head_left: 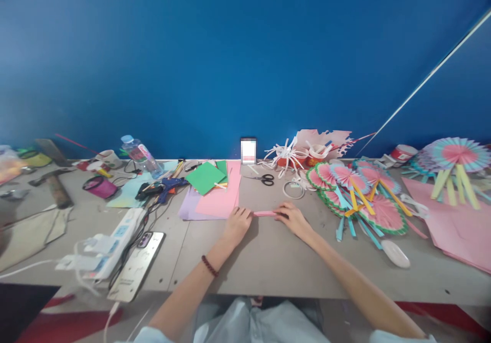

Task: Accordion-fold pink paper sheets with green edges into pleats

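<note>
A narrow folded strip of pink paper (264,213) lies crosswise on the grey table in front of me. My left hand (238,224) closes its fingers on the strip's left end. At the right end, my right hand (292,218) grips it with thumb and fingers. Just beyond the left hand are pink paper sheets (220,200) with green paper (207,177) on top. Black-handled scissors (264,179) lie past the strip, and a roll of tape (293,190) rests beyond my right hand.
Pleated paper fans (383,212) crowd the right, with a white computer mouse (396,254) before them. To the left are a glue gun (169,185), a bottle (141,155), a power strip (118,243), a phone (137,266) and a hammer (57,189). A blue wall (230,67) stands behind.
</note>
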Action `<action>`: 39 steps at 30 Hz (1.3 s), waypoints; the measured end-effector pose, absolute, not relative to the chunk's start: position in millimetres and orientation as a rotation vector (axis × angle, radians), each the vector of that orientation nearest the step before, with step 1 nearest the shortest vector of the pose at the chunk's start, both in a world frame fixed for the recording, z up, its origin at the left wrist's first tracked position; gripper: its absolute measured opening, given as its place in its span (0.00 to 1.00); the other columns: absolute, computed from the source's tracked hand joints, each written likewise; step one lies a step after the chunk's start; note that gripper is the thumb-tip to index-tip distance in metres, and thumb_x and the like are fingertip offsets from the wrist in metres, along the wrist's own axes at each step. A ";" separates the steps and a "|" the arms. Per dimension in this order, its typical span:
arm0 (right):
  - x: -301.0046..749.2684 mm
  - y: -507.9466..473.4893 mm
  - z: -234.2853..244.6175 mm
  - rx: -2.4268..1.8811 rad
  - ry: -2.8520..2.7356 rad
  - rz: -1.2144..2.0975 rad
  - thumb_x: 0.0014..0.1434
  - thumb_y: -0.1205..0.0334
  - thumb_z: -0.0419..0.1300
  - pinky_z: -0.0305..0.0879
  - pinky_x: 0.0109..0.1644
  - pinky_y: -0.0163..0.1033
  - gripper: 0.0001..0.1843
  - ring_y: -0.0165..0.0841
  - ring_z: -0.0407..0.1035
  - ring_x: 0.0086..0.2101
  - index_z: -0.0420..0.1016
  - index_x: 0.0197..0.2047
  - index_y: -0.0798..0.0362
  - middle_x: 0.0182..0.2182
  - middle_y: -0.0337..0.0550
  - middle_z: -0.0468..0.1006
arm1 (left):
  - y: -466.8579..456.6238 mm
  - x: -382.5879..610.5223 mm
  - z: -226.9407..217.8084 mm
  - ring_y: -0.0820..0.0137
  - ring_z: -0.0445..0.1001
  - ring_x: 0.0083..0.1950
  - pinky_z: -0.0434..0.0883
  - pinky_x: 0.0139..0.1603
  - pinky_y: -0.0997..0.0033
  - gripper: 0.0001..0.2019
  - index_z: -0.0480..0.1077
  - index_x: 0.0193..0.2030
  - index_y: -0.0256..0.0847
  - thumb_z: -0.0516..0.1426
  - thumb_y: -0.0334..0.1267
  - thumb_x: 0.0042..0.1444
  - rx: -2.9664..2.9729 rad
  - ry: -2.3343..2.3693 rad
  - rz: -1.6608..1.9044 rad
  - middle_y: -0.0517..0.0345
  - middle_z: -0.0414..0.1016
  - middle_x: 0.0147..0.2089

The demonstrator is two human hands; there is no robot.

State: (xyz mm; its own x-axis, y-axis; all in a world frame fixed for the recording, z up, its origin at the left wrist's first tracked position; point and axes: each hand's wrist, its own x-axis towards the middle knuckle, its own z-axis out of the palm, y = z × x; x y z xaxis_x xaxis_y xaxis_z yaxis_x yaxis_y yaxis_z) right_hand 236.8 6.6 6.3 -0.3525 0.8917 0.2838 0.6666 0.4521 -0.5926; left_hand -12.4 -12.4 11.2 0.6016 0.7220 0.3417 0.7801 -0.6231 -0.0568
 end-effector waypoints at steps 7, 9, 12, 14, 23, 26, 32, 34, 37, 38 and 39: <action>238.6 9.9 14.4 -1.283 -2.151 0.504 0.60 0.63 0.59 0.69 0.45 0.39 0.08 0.34 0.73 0.38 0.80 0.38 0.51 0.35 0.44 0.79 | -12.2 -12.1 14.1 0.66 0.69 0.40 0.63 0.42 0.64 0.07 0.71 0.43 0.38 0.53 0.29 0.62 -2.615 -1.284 -0.431 0.55 0.73 0.38; 238.1 9.0 15.7 -1.267 -2.166 0.495 0.60 0.63 0.59 0.69 0.46 0.40 0.08 0.34 0.73 0.39 0.80 0.37 0.51 0.35 0.44 0.79 | -11.3 -13.0 16.1 0.66 0.69 0.40 0.62 0.42 0.64 0.06 0.71 0.42 0.39 0.53 0.29 0.63 -2.614 -1.311 -0.446 0.55 0.73 0.38; 237.1 5.8 17.2 -1.232 -2.202 0.404 0.62 0.63 0.57 0.69 0.48 0.41 0.09 0.34 0.72 0.41 0.79 0.38 0.51 0.38 0.46 0.79 | -9.8 -14.3 18.9 0.66 0.70 0.40 0.62 0.41 0.64 0.07 0.71 0.40 0.40 0.51 0.32 0.64 -2.610 -1.367 -0.481 0.56 0.73 0.37; 235.7 3.3 18.5 -1.214 -2.238 0.308 0.64 0.63 0.54 0.68 0.51 0.42 0.10 0.35 0.72 0.44 0.78 0.39 0.52 0.41 0.47 0.79 | -9.7 -15.2 20.2 0.66 0.70 0.40 0.62 0.41 0.64 0.08 0.71 0.39 0.40 0.50 0.34 0.65 -2.613 -1.398 -0.501 0.56 0.73 0.37; 230.1 -2.8 18.3 -1.167 -2.324 0.174 0.68 0.66 0.47 0.67 0.43 0.38 0.14 0.34 0.69 0.37 0.74 0.40 0.55 0.36 0.47 0.77 | -9.2 -26.0 22.6 0.69 0.71 0.37 0.65 0.41 0.67 0.11 0.68 0.41 0.39 0.48 0.23 0.62 -2.728 -1.394 -0.481 0.58 0.73 0.39; 232.2 -4.2 18.3 -1.123 -2.335 0.139 0.67 0.68 0.47 0.65 0.41 0.37 0.14 0.33 0.68 0.35 0.73 0.37 0.56 0.33 0.46 0.76 | -7.2 -30.5 28.4 0.68 0.71 0.39 0.65 0.42 0.67 0.11 0.68 0.41 0.40 0.48 0.23 0.62 -2.793 -1.329 -0.468 0.58 0.74 0.39; 240.6 -6.4 21.5 -1.088 -2.320 0.050 0.67 0.70 0.44 0.63 0.40 0.37 0.16 0.33 0.64 0.33 0.73 0.35 0.57 0.30 0.45 0.73 | -9.6 -33.2 42.9 0.67 0.70 0.42 0.65 0.43 0.67 0.13 0.68 0.48 0.40 0.48 0.25 0.63 -2.939 -1.200 -0.611 0.54 0.73 0.40; 242.5 -6.5 21.9 -1.070 -2.327 0.024 0.67 0.70 0.45 0.63 0.40 0.37 0.16 0.34 0.64 0.34 0.73 0.36 0.56 0.30 0.46 0.73 | -11.3 -32.5 44.8 0.67 0.70 0.42 0.65 0.44 0.67 0.14 0.69 0.49 0.39 0.47 0.24 0.62 -2.921 -1.224 -0.664 0.54 0.73 0.40; 243.8 -6.1 21.7 -1.030 -2.350 -0.004 0.67 0.68 0.45 0.64 0.42 0.38 0.16 0.34 0.65 0.36 0.74 0.39 0.54 0.33 0.45 0.74 | -14.0 -31.3 45.4 0.67 0.70 0.41 0.66 0.43 0.66 0.14 0.70 0.47 0.39 0.47 0.23 0.62 -2.842 -1.254 -0.664 0.54 0.72 0.39; 243.9 -5.9 21.6 -1.022 -2.360 -0.016 0.67 0.68 0.45 0.65 0.43 0.39 0.16 0.34 0.66 0.37 0.74 0.40 0.54 0.34 0.45 0.75 | -15.0 -31.0 45.4 0.66 0.70 0.41 0.66 0.43 0.66 0.14 0.70 0.45 0.39 0.47 0.24 0.62 -2.809 -1.248 -0.646 0.54 0.72 0.38; 243.9 -5.8 21.5 -1.019 -2.371 -0.034 0.67 0.67 0.45 0.65 0.43 0.39 0.16 0.34 0.66 0.37 0.74 0.41 0.53 0.35 0.45 0.75 | -15.9 -30.6 45.2 0.66 0.70 0.40 0.66 0.42 0.66 0.13 0.71 0.44 0.38 0.47 0.24 0.63 -2.772 -1.234 -0.620 0.54 0.72 0.36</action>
